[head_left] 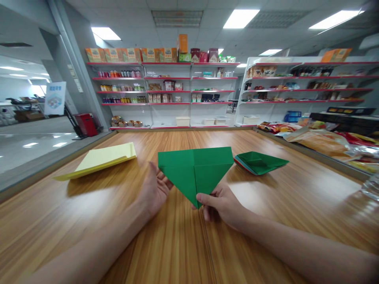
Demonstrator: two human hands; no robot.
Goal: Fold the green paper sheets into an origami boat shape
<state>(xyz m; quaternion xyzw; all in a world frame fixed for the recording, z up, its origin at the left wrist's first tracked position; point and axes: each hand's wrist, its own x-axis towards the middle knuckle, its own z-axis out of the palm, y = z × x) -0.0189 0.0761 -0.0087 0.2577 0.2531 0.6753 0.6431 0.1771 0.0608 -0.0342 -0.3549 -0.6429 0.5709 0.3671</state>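
Observation:
A folded sheet of green paper (194, 167), wide along its top and pointed at the bottom, is held up above the wooden table. My right hand (220, 203) pinches its lower tip, with the thumb lying on the front face. Beside the paper's left edge is my left hand (156, 187), thumb raised and fingers apart; some of its fingertips reach behind the paper. Whether they touch it I cannot tell. Right of the held paper, another folded green piece (262, 162) lies on the table, with red and blue layers showing along its left edge.
A stack of yellow paper (103, 157) with a lifted edge lies on the wooden table (177, 248) at left. Packaged goods (319, 142) are heaped beyond the right edge. A clear plastic object (371, 187) is near the right side. Stocked shelves (168, 90) stand behind.

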